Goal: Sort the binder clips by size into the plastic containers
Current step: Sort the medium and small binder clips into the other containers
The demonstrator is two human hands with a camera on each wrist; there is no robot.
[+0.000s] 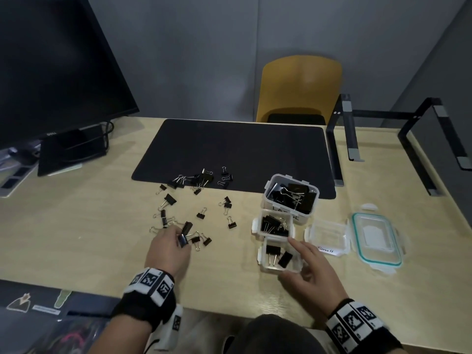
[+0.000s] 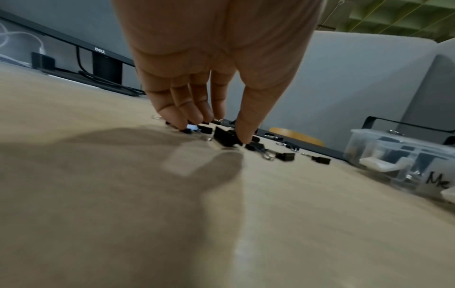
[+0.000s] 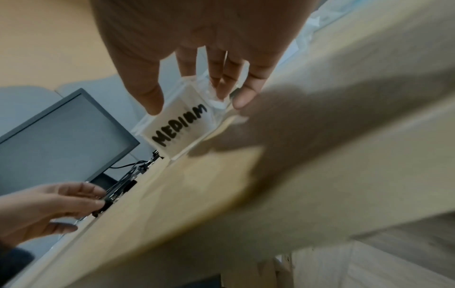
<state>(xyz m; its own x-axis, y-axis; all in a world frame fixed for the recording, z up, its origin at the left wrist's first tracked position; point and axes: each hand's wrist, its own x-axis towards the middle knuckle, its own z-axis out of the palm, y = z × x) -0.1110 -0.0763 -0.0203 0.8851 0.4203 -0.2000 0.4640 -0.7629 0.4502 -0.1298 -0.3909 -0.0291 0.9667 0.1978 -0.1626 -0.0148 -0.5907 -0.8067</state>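
Black clips (image 1: 194, 200) w/ room near table edge (image 1: 217, 309)

Three plastic containers (image 1: 278, 226) are lined up on the worktop (image 1: 89, 238), one behind another, to the right of the scattered binder clips (image 1: 194, 200). The farthest container (image 1: 291, 192) overlaps the near edge of the mat (image 1: 235, 154); the middle container (image 1: 274, 224) is set just before it, and the nearest container (image 1: 279, 256) just before that. Clips are held in all three. A fourth container (image 1: 328, 235) is placed right of the middle one, with a lid (image 1: 375, 241) to its right. Some clips lie on the mat's near edge, the others before it. A monitor (image 1: 51, 67) is stood at the far left, a chair (image 1: 298, 90) behind the worktop, and a stand (image 1: 383, 139) at the far right.
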